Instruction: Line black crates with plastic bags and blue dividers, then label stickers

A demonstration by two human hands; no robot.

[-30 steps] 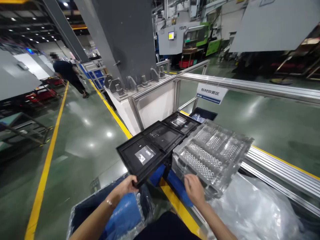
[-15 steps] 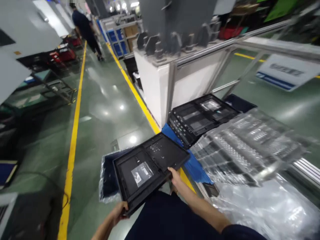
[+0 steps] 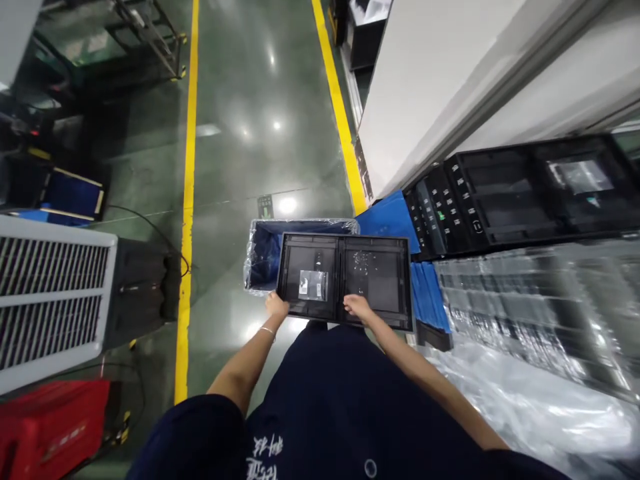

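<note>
Your left hand (image 3: 277, 305) is grasping the black tray (image 3: 341, 277) at its near left corner, with the fingers closed on the rim. Your right hand (image 3: 358, 308) is at the near side of this tray, just right of the middle divider. Its fingers are curled; I cannot tell if they grip the rim.

The tray lies in front of your body and has two compartments. In the left compartment there is a small clear bag (image 3: 313, 285) with white label. In the right one, small bright bits (image 3: 364, 261) are scattered, mostly toward the far side.

The tray covers the near right part of the lined bin (image 3: 265, 257), which stands on the green floor (image 3: 240, 167) between two yellow lines. I cannot tell if the tray touches this bin. The clear plastic liner is folded over the bin's rim.

To your right there are blue sheets (image 3: 391, 221), and beyond them the stack of black crates (image 3: 453, 207) with white characters. On the near side of this stack lie clear ribbed trays (image 3: 520, 300), and nearer to you is crumpled clear film (image 3: 540, 387).
</note>
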